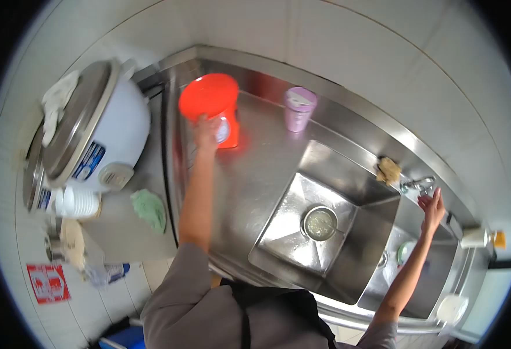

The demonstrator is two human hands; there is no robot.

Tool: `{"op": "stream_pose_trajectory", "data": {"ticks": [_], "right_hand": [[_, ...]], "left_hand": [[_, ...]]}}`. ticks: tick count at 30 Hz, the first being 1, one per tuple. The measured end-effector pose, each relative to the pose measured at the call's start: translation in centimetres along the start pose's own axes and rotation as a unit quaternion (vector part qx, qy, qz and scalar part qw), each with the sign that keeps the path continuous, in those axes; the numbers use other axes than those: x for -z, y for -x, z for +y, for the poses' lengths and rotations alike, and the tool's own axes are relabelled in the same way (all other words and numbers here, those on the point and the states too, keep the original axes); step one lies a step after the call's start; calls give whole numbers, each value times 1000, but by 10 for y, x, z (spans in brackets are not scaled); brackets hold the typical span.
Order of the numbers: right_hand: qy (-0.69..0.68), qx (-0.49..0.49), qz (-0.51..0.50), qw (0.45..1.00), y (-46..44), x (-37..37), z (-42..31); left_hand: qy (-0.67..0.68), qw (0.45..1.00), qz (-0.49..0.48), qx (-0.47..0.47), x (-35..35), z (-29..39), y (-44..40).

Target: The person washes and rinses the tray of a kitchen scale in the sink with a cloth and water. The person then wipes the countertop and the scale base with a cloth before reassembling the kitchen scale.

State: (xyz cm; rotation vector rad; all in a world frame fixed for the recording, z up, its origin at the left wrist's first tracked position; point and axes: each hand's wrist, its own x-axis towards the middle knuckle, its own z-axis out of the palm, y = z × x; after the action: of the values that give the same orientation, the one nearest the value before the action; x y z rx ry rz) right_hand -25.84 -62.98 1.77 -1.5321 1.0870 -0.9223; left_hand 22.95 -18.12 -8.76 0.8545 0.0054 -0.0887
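Observation:
An orange kitchen scale [230, 119] with a round dial and a wide orange pan [206, 96] stands on the steel counter at the back left. My left hand [207, 132] is closed on its near left side, just under the pan. Over the right sink, my right hand [433, 212] is beside the metal tap [423, 185], its fingers apart and nothing in them. Whether a fingertip touches the tap I cannot tell. In the larger sink [302, 200], a small round metal strainer [320, 223] sits at the drain.
A purple lidded cup [298, 110] stands near the back wall. A tan sponge [388, 170] lies on the ledge by the tap. To the left are a large rice cooker [116, 125], stacked white cups [82, 202] and a green cloth [149, 210]. A green-rimmed item [405, 252] lies in the right sink.

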Motion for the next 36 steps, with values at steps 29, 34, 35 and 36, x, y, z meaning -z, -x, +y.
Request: {"op": "stream_pose_trajectory", "data": {"ticks": [29, 34, 35, 36], "right_hand": [[-142, -121, -103, 977, 67, -22, 95], [63, -39, 73, 995, 109, -70, 173], [-16, -107, 31, 994, 114, -85, 181], [-28, -101, 76, 992, 111, -89, 183]], "left_hand": [[-398, 803, -377, 233, -192, -225, 335], [-705, 483, -490, -173, -221, -235, 363], [-702, 403, -515, -282, -212, -258, 365], [-642, 451, -599, -161, -217, -265, 362]]}}
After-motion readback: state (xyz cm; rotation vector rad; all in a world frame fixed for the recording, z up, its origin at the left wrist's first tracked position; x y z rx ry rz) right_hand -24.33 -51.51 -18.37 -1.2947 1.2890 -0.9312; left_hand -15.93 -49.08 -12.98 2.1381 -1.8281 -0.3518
